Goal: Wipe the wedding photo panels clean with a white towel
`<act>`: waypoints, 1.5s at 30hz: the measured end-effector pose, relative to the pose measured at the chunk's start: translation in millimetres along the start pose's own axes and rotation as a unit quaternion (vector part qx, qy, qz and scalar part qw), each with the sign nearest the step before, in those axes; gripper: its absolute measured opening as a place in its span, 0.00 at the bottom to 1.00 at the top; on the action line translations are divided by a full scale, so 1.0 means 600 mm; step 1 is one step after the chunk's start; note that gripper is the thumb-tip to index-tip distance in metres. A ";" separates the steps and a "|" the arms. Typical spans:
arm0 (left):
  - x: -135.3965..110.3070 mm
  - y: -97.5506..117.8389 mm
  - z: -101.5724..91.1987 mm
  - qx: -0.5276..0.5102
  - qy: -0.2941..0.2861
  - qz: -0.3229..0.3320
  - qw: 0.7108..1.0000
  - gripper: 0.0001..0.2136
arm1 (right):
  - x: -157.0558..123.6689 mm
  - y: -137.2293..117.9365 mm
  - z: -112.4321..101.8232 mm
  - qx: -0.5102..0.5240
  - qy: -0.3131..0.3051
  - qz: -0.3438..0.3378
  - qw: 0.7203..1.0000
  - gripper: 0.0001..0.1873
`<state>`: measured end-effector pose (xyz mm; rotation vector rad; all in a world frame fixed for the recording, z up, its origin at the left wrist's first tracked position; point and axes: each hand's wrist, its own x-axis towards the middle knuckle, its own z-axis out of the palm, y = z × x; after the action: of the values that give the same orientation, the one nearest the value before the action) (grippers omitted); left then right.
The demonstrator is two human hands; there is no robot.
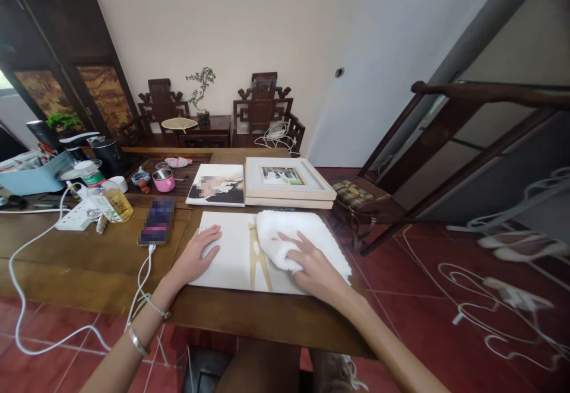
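Observation:
A white panel with a gold A-like shape lies flat near the front edge of the wooden table. My left hand rests on the panel's left side, fingers stretched out and holding nothing. A fluffy white towel covers the panel's right part. My right hand grips a bunched part of this towel, pressing it on the panel, with the index finger extended over it. The towel hides the panel's right side.
Beyond the panel are a photo canvas and stacked picture frames. Leftward lie a phone on a charging cable, an oil-coloured bottle, a power strip and a pink cup. A wooden chair stands right.

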<state>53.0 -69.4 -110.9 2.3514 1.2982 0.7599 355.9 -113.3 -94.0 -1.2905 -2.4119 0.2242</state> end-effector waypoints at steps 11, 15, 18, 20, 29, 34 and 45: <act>0.000 -0.001 -0.001 -0.001 -0.001 -0.002 1.000 0.17 | -0.091 -0.030 -0.017 0.032 -0.012 -0.062 0.997 0.26; 0.002 0.003 -0.003 -0.002 0.000 -0.006 1.000 0.17 | -0.060 -0.007 -0.016 0.032 -0.016 -0.035 0.999 0.24; 0.003 0.005 -0.004 0.000 -0.001 -0.008 1.000 0.17 | -0.024 0.017 -0.013 0.030 -0.004 -0.016 0.999 0.24; 0.003 0.005 -0.005 0.000 -0.001 -0.011 1.000 0.17 | -0.005 0.030 -0.010 0.025 0.012 -0.001 1.000 0.24; 0.002 0.004 -0.002 -0.012 0.006 -0.009 1.000 0.16 | -0.040 -0.014 -0.013 0.019 -0.010 -0.016 1.000 0.19; 0.002 0.002 -0.001 -0.012 0.004 -0.010 1.000 0.16 | -0.068 -0.029 -0.011 0.038 0.000 -0.038 0.999 0.22; 0.002 0.001 -0.002 -0.011 0.003 -0.004 1.000 0.17 | 0.003 0.025 -0.009 -0.011 -0.003 -0.010 1.000 0.21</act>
<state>53.1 -68.5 -109.6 2.3261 1.2940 0.7759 368.7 -103.6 -93.7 -1.2768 -2.4377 0.1969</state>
